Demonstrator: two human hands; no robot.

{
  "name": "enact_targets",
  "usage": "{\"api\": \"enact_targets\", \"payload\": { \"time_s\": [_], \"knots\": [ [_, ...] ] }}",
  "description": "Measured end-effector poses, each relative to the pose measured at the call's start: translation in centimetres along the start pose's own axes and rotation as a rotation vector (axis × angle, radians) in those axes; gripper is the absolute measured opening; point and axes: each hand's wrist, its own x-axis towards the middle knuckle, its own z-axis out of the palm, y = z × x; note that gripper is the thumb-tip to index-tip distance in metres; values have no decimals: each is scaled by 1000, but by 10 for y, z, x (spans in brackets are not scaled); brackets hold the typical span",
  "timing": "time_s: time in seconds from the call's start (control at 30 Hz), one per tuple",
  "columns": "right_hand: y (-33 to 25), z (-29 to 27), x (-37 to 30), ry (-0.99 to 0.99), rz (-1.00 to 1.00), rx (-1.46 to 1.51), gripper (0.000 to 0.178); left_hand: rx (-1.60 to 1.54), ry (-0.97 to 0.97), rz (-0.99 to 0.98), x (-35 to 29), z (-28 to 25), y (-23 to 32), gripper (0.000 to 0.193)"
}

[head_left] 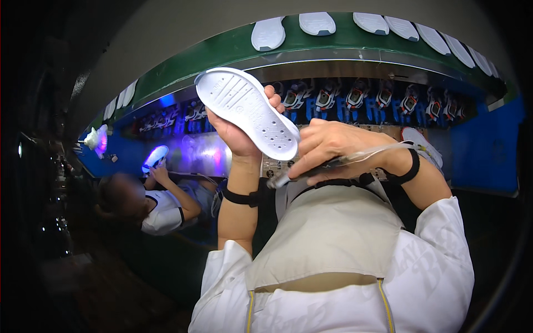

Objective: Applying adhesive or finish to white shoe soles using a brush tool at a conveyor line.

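My left hand [237,136] grips a white shoe sole [249,108] from beneath and along its edge, tilted up in front of me. Grooves run across its upper part, and small holes dot the lower end. Close beside that lower end is my right hand [336,143], its fingers closed around a slim handheld tool [281,180] with a metal tip and a clear hose. The tool's tip points down to the left, apart from the sole. What kind of tool it is cannot be made out. Black bands circle both wrists.
Several white soles [317,24] lie along a green conveyor belt [336,47]. Below it stands a row of upper shoes [355,97]. Another white sole [420,145] rests at the right. To the left, a co-worker [172,208] holds a sole under violet light near a lamp [97,140].
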Motion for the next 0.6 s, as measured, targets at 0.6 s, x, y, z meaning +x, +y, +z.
{"api": "enact_targets", "payload": {
  "time_s": [0.6],
  "knots": [
    [-2, -14, -10, 21, 142, -222, 37, 1001, -217, -444, 48, 35, 6, 72]
  ]
}}
